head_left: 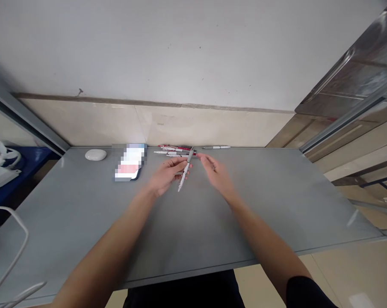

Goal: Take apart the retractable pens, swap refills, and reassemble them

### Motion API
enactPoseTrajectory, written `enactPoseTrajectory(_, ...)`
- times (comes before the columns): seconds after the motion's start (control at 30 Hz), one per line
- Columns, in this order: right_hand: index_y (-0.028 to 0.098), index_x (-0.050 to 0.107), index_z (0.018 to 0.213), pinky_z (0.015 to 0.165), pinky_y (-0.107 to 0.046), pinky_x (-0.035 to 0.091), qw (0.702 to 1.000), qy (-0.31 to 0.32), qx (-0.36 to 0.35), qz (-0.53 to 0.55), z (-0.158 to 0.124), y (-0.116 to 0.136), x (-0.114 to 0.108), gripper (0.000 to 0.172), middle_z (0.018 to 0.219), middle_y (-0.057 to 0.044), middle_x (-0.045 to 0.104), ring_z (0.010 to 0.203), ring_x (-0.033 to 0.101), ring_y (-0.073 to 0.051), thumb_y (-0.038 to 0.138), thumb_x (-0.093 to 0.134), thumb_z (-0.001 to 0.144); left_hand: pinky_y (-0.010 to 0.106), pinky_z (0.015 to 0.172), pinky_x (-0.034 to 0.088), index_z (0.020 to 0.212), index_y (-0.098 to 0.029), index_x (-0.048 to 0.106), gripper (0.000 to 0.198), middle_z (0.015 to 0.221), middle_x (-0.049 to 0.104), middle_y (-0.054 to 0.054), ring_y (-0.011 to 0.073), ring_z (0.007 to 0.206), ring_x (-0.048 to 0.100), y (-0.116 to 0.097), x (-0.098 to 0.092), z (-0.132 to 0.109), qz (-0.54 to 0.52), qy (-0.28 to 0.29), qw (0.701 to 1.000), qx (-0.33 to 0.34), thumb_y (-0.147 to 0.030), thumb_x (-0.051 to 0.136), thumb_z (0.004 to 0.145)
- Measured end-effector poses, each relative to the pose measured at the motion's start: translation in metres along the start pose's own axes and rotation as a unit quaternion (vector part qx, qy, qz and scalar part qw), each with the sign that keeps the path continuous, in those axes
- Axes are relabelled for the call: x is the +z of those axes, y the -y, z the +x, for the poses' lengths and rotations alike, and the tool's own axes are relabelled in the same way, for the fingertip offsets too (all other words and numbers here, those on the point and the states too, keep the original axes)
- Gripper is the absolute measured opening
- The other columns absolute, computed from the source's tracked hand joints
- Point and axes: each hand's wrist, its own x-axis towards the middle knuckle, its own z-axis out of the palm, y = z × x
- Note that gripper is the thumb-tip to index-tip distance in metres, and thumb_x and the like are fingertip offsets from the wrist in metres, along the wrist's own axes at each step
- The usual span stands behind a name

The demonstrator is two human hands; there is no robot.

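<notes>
A grey and white click pen [186, 169] is held by my left hand [167, 174], between thumb and fingers. It slants, with its grey part up toward the wall and its clear and white end down toward me. My right hand [218, 174] hovers just right of the pen, apart from it. Its fingers are loosely bent and slightly blurred, and I see nothing held in them. Behind my left hand lies a pile of red, white and silver pens [172, 149], partly covered by my hand and the pen. One more pen [217, 147] rests alone along the wall edge.
A phone [137, 169] with a blurred-out screen lies left of the pens on the grey table [260, 239]. Farther left is a white oval case [96, 155]. White cables [22, 244] loop at the lower left. The wall borders the back, and metal frame posts stand at both sides.
</notes>
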Motion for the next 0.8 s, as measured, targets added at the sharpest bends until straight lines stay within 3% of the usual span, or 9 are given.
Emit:
enactPoseTrajectory(0.13, 0.028, 0.065, 0.111, 0.101, -0.037, 0.046, 0.990, -0.008, 0.038, 0.134, 0.007, 0.007, 0.001, 0.041, 0.120, -0.001, 0.068, 0.116, 0.060, -0.020, 0.055, 0.044, 0.089, 0.028, 0.069, 0.048, 0.101, -0.020, 0.067, 0.030, 0.100, 0.066, 0.006, 0.0127, 0.075, 0.058, 0.004, 0.001, -0.001, -0.067, 0.023, 0.997, -0.010, -0.039, 0.068, 0.078)
enactPoseTrajectory(0.37, 0.025, 0.070, 0.102, 0.097, -0.041, 0.049, 0.973, -0.031, 0.078, 0.217, 0.005, -0.004, 0.018, 0.038, 0.107, -0.002, 0.072, 0.108, 0.063, -0.021, 0.053, 0.055, 0.082, 0.029, 0.070, 0.050, 0.102, -0.020, 0.069, 0.034, 0.099, 0.067, 0.007, 0.0132, 0.074, 0.059, 0.021, 0.002, 0.007, -0.053, 0.053, 0.997, -0.025, -0.042, 0.070, 0.076)
enactPoseTrajectory(0.63, 0.019, 0.069, 0.083, 0.084, -0.038, 0.056, 0.920, -0.106, 0.105, 0.361, 0.004, -0.016, 0.030, 0.028, 0.084, -0.003, 0.071, 0.082, 0.066, -0.017, 0.040, 0.077, 0.065, 0.029, 0.068, 0.049, 0.094, -0.016, 0.070, 0.038, 0.083, 0.067, 0.004, 0.0120, 0.065, 0.058, 0.031, 0.006, 0.006, 0.022, -0.021, 0.999, 0.018, -0.049, 0.070, 0.074)
enactPoseTrajectory(0.8, 0.021, 0.067, 0.078, 0.082, -0.036, 0.055, 0.912, -0.102, 0.097, 0.385, 0.002, -0.022, 0.032, 0.024, 0.077, 0.001, 0.069, 0.074, 0.063, -0.014, 0.038, 0.078, 0.064, 0.030, 0.069, 0.049, 0.092, -0.017, 0.069, 0.040, 0.076, 0.066, 0.002, 0.0119, 0.062, 0.057, 0.029, 0.005, 0.000, 0.069, -0.013, 0.997, 0.032, -0.046, 0.077, 0.066)
